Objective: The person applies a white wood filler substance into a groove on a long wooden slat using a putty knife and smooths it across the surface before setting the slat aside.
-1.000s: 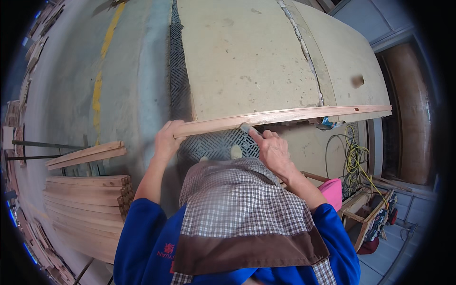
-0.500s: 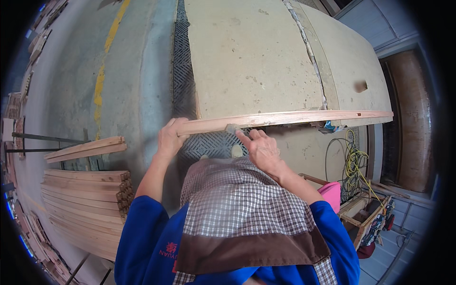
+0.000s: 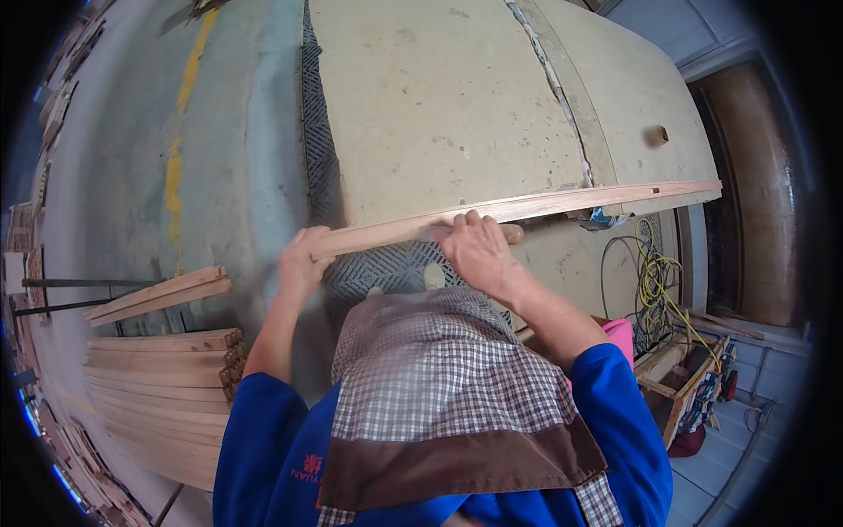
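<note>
A long pale wooden strip lies along the near edge of the worktable, its right end reaching the table's far right corner. My left hand is closed around the strip's left end, which sticks out past the table's left side. Against the strip's near side, just right of its left part, my right hand is curled with its fingers over the wood. From under that hand pokes the rounded tan end of a tool; its rest is hidden by my fingers, and I cannot tell its kind.
The worktable has a broken seam across its board. To the left lies a stack of wooden strips, with a few more on a dark metal rack. A yellow cable hangs at right, above an open wooden box.
My right hand has shifted a little right along the strip and turned, with its fingers now over the wood. The rounded tan end now shows beside it. My left hand keeps its hold.
</note>
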Available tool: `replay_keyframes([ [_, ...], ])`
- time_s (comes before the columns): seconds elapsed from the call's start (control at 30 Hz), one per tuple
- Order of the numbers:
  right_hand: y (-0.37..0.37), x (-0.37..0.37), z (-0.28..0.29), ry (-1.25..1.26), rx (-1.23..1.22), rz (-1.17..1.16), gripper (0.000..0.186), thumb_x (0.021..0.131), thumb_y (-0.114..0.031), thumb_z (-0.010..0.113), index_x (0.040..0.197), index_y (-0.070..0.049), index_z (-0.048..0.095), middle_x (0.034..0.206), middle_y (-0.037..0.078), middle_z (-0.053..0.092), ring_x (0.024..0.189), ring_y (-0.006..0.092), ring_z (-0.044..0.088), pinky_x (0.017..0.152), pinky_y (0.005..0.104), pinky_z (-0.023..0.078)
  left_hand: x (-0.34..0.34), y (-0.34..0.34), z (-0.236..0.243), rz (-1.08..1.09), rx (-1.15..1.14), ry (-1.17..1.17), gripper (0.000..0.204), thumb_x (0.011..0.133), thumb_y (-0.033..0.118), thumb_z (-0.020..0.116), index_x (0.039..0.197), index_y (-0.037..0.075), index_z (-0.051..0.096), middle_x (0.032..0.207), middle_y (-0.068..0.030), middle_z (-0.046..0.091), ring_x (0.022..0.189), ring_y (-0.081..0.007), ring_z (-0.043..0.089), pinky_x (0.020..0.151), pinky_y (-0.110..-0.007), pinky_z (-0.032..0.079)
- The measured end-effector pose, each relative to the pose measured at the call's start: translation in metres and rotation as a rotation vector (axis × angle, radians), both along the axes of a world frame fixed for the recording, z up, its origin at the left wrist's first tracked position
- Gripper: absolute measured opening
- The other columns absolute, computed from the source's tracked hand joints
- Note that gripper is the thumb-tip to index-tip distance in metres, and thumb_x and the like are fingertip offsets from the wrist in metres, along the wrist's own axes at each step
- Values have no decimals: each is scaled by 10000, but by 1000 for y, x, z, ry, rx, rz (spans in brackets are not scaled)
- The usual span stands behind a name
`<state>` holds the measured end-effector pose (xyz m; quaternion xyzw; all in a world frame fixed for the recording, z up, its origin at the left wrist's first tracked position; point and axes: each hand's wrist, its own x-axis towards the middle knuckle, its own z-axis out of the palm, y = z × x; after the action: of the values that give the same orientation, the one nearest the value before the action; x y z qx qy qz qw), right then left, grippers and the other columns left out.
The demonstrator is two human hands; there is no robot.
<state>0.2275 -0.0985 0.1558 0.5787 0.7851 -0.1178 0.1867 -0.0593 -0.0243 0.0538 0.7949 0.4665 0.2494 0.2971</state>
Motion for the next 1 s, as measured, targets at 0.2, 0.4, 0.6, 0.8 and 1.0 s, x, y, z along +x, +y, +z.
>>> replay_keyframes([
  [0.2, -48, 93, -23, -24, 332, -128, 333, 866, -30, 435, 1107, -122, 645, 890, 157, 618, 870, 299, 609, 690, 423, 482, 3, 0, -2, 13, -13, 16, 497, 618, -15, 785, 1082, 69, 628, 1020, -125, 640, 929, -351, 625, 779, -398, 512],
  [0.4, -68, 104, 0, 86, 302, -383, 482, 772, -9, 499, 1184, -189, 672, 764, 131, 605, 712, 315, 623, 597, 441, 497, 3, -1, 1, 23, -22, 1, 507, 612, -17, 782, 1087, 69, 627, 1024, -131, 636, 928, -356, 625, 774, -400, 510],
  [0.6, -69, 70, -39, 162, 386, -397, 519, 775, 18, 513, 1249, -170, 608, 769, 111, 585, 758, 309, 624, 598, 439, 505, 2, 1, 1, -17, -38, 17, 522, 621, -27, 778, 1110, 50, 611, 1044, -143, 635, 959, -358, 621, 807, -399, 507],
  [0.8, -67, 73, -15, 94, 320, -414, 519, 794, 3, 490, 1269, -180, 591, 794, 143, 591, 753, 335, 628, 587, 459, 502, 2, -2, 3, 11, -38, 14, 506, 629, -20, 773, 1105, 49, 616, 1048, -143, 635, 963, -359, 617, 811, -401, 504],
  [1.0, -46, 75, -11, 68, 186, -277, 380, 903, -51, 428, 1204, -170, 626, 876, 156, 613, 847, 321, 615, 698, 440, 501, 0, 2, -2, -11, -10, 38, 508, 624, 0, 789, 1100, 71, 628, 1044, -129, 641, 955, -347, 626, 799, -401, 511],
])
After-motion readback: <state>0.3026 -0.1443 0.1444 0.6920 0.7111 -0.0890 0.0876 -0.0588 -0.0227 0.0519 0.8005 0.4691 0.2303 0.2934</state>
